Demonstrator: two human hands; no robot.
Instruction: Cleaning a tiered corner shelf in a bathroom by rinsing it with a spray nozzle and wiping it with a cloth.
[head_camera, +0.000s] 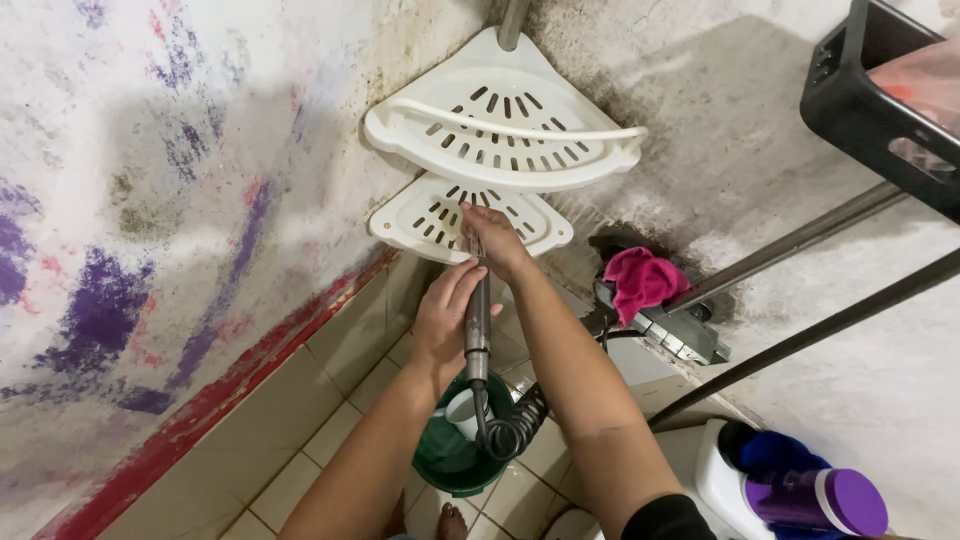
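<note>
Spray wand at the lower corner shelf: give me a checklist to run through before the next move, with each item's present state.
1. Left hand wrapped round the spray wand: ok.
2. Right hand at the wand's top end, against the lower corner shelf: ok.
3. Coiled hose hanging free below the wand, not snagged: ok.
4. Green bucket on the tiled floor under the hands: ok.
5. Upper corner shelf bare of items: ok.
6. Water flowing from the wand: cannot tell.
</note>
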